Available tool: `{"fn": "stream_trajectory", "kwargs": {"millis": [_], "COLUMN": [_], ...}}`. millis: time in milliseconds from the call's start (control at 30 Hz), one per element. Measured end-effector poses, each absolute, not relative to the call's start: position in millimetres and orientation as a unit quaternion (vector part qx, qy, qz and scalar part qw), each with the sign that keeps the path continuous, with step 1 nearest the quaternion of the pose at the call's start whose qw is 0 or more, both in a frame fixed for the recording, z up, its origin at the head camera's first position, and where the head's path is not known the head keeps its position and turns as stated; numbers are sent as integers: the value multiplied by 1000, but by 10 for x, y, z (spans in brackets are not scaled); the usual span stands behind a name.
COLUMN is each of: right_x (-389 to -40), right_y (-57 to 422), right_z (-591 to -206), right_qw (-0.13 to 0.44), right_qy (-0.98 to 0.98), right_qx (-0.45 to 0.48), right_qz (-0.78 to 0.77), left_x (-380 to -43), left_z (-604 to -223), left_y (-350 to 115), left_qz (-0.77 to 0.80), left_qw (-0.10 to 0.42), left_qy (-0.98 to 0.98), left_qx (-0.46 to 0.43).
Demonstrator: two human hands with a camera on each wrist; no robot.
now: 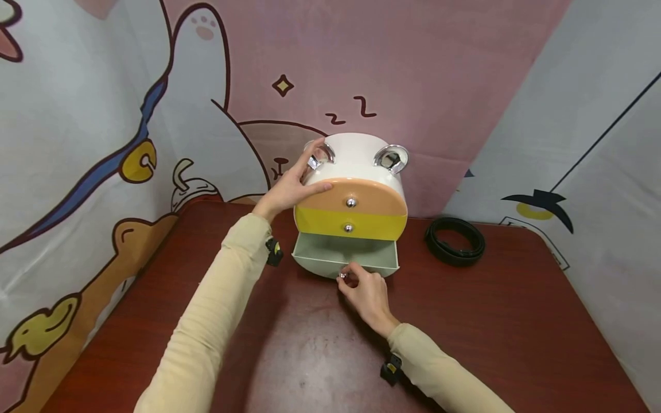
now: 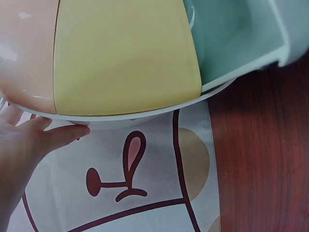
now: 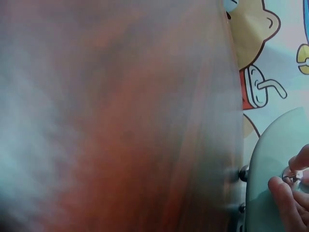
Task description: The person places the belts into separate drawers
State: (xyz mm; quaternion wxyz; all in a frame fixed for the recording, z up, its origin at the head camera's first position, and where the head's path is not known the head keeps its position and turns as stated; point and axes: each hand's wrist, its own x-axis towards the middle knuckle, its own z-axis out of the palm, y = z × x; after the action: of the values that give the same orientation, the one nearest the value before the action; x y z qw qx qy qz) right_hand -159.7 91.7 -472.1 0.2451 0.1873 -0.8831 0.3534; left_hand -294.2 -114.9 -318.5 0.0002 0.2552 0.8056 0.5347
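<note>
A small rounded storage box (image 1: 356, 150) with shiny ear-like rings stands at the back of the table. Its front has an orange drawer (image 1: 377, 199), a yellow drawer (image 1: 322, 222) and a pale green drawer (image 1: 315, 265) that is pulled out at the bottom. My left hand (image 1: 290, 186) rests on the box's upper left, thumb across the orange front and fingers by the left ear ring. With thumb and fingertips, my right hand (image 1: 369, 293) pinches the small silver knob (image 3: 291, 179) of the green drawer. The drawer's visible inside (image 1: 346, 246) holds nothing.
To the right of the box lies a coiled black belt (image 1: 454, 241) on the reddish-brown table (image 1: 496, 321). A cartoon-printed cloth (image 1: 413, 69) hangs close behind the table and along its sides.
</note>
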Motion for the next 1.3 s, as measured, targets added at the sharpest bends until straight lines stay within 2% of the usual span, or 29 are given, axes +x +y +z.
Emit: {"fn": "stream_trajectory", "kwargs": {"millis": [467,833,1300], "right_x": [-1326,-1302,-1343], "right_y": [894,910,972], "right_z": [-4691,-4705,-4679], "right_qw": [230,236,273], "right_qy": [-872,-871,-866], "right_qx": [240,254,364], "right_qz": [361,347,210], "left_x": [-2944,-2947,-2948], "left_z": [-3174,-3178,-3186], "left_y": [-1150,-1144,-1149], "left_qz": [536,546,549], "left_qw": [7,13,15], "left_qy": [804,795,792], "left_qx": [256,265,266]}}
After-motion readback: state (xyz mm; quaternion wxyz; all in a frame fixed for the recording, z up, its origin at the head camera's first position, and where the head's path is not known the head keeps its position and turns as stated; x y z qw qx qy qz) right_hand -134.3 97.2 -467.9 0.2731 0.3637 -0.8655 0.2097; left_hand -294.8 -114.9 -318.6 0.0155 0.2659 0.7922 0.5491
